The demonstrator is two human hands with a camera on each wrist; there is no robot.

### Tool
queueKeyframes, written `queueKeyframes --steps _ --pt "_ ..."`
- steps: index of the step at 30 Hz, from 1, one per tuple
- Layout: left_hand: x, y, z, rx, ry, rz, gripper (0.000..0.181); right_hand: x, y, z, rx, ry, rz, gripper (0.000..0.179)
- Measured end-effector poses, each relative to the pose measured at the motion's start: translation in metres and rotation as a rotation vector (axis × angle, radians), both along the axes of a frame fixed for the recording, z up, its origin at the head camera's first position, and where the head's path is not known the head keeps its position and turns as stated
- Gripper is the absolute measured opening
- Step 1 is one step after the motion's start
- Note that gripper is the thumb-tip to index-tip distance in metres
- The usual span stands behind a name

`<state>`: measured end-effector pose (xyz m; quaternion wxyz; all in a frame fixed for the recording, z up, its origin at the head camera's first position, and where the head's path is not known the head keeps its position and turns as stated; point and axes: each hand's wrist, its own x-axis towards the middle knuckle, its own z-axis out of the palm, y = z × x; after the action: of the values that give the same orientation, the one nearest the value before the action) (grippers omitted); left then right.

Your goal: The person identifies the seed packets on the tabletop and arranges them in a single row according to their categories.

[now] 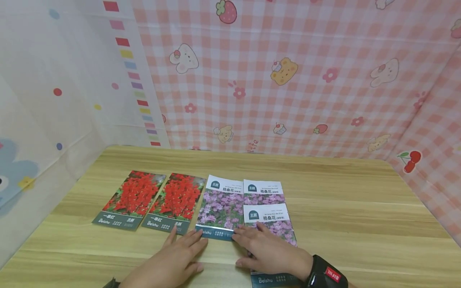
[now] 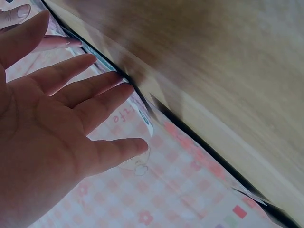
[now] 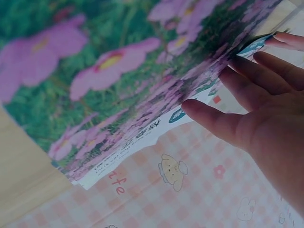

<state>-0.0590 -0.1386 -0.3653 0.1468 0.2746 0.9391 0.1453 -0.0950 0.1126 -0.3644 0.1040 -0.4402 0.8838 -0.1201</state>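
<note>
Two seed packets with red flowers, the outer one (image 1: pixel 131 196) and the inner one (image 1: pixel 179 198), lie side by side at the left. A purple-flower packet (image 1: pixel 222 206) lies beside them. To its right, another purple-flower packet (image 1: pixel 264 196) is partly covered by a nearer one (image 1: pixel 277 226). My left hand (image 1: pixel 171 258), fingers spread and fairly straight, reaches the lower edge of the middle packet. Across the nearest packet extends my right hand (image 1: pixel 268 250), its fingertips at the middle packet's lower right corner. It hides part of the nearest packet.
The packets lie on a wooden table (image 1: pixel 353 224). Behind it hangs a pink checked cloth (image 1: pixel 309 100) with cartoon prints; a white dotted cloth (image 1: pixel 79 108) covers the left side. A black band (image 1: pixel 324 274) is on my right wrist.
</note>
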Motion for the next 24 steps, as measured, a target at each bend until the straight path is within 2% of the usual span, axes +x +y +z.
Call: queueKeyframes --steps 12,20,24 --pt "0.0035 -0.0043 0.0004 -0.02 -0.027 0.039 0.057 -0.0004 -0.0023 0.0058 0.011 -0.013 0.061 0.057" --pt "0.0035 -0.0051 0.0001 -0.008 -0.023 0.039 0.057 -0.0043 -0.0026 0.0064 0.011 -0.084 0.036 0.057" --pt "0.003 -0.0051 0.0 -0.006 -0.026 0.037 0.057 -0.0063 -0.0025 0.0062 0.009 -0.084 0.044 0.056"
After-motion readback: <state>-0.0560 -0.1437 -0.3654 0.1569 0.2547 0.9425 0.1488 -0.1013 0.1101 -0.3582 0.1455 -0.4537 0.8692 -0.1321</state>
